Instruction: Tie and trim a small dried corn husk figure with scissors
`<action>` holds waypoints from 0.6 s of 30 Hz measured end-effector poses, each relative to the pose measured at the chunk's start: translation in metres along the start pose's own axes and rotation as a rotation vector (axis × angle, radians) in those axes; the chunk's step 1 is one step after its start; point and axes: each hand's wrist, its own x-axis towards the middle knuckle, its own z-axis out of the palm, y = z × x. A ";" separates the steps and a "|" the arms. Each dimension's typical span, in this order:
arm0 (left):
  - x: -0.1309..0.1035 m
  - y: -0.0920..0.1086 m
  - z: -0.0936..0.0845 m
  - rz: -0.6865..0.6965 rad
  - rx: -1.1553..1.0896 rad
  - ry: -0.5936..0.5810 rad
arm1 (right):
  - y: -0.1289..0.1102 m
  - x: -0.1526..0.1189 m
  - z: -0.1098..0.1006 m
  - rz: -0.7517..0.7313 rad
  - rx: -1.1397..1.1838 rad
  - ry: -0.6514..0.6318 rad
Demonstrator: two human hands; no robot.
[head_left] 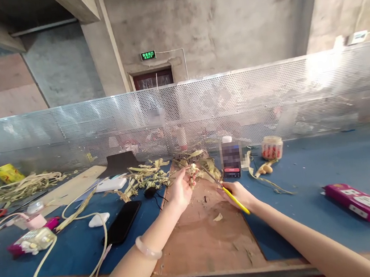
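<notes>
My left hand (182, 189), palm turned up, has its fingers closed around a small pale bundle of dried husk-like plant (193, 170). A pale bangle (148, 249) circles that wrist. In my right hand (232, 192) is a yellow-handled tool (236, 200) with a long, thin metal end pointing toward the bundle. Whether its tip touches the bundle I cannot tell. Both hands are above a brown board (214, 238) scattered with dry scraps. More dried plant pieces (149, 179) lie left of my left hand, and a heap (192, 155) lies just beyond it.
A phone (232, 172), partly blurred, stands upright beyond my right hand; a jar (272, 148) is farther right. On the left lie a black phone (124, 222), cables and a power strip (32, 242). A magenta case (363, 203) lies at right. Perforated metal panel (201, 109) borders the table's back.
</notes>
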 end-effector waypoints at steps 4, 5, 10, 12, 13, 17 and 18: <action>0.000 -0.001 -0.002 0.005 0.017 -0.001 | 0.001 0.000 0.000 -0.009 -0.005 0.000; 0.001 -0.002 -0.002 0.008 0.022 -0.001 | 0.001 0.000 -0.001 -0.014 -0.004 -0.003; 0.000 -0.004 -0.003 -0.015 0.037 -0.018 | -0.001 -0.001 -0.001 -0.040 -0.002 -0.027; -0.001 -0.005 -0.001 -0.047 0.043 -0.041 | -0.001 -0.001 -0.001 -0.045 0.001 -0.034; -0.002 -0.005 0.000 -0.063 0.047 -0.058 | -0.001 -0.001 0.000 -0.045 0.004 -0.036; -0.005 -0.005 0.004 -0.079 0.065 -0.116 | -0.003 -0.001 -0.001 -0.027 0.022 -0.039; -0.006 -0.004 0.005 -0.063 0.076 -0.133 | -0.004 -0.002 -0.002 -0.018 0.029 -0.039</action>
